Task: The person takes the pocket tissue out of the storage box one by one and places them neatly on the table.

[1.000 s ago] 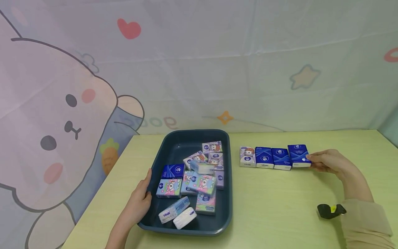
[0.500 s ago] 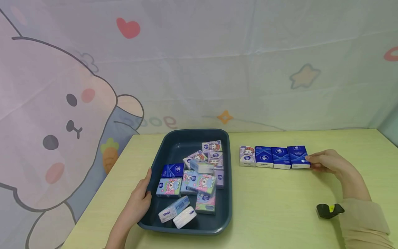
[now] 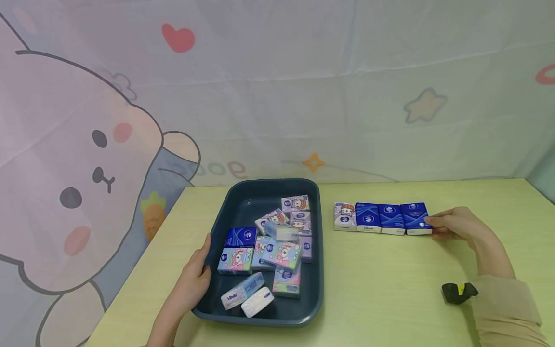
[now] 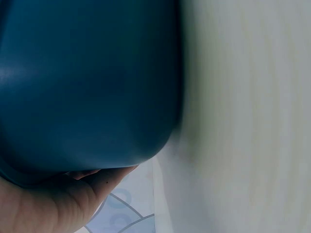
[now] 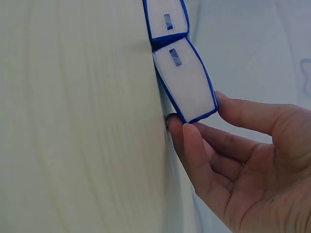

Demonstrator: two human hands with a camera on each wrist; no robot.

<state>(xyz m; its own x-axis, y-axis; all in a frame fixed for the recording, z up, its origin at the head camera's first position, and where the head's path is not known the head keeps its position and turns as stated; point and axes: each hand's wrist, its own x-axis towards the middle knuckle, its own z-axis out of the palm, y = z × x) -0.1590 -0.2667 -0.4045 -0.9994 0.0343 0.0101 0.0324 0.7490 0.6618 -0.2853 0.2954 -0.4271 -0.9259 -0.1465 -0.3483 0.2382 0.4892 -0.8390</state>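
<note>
My right hand (image 3: 459,224) pinches the right end of a blue tissue pack (image 3: 415,218), thumb above and fingers below. In the right wrist view, this tissue pack (image 5: 184,80) slants, its held end angled toward the fingers and its other end right at the neighbouring blue pack (image 5: 167,19). It ends a row with two more blue packs (image 3: 391,219) and a pale purple cartoon pack (image 3: 345,217). My left hand (image 3: 191,277) rests with extended fingers against the left outer wall of a dark blue tray (image 3: 318,284); its wall (image 4: 92,87) fills much of the left wrist view.
Several tissue packs lie loosely inside the tray, among them cartoon packs (image 3: 284,254), a blue one (image 3: 240,237) and white ones (image 3: 257,302). The yellow-green table (image 3: 381,289) meets a printed cloth backdrop (image 3: 277,96). A black strap piece (image 3: 458,292) sits at the right sleeve.
The blue pack in my right hand has shifted slightly left and down, narrowing the gap to the neighbouring pack until the row is joined. The left hand and tray stay in place.
</note>
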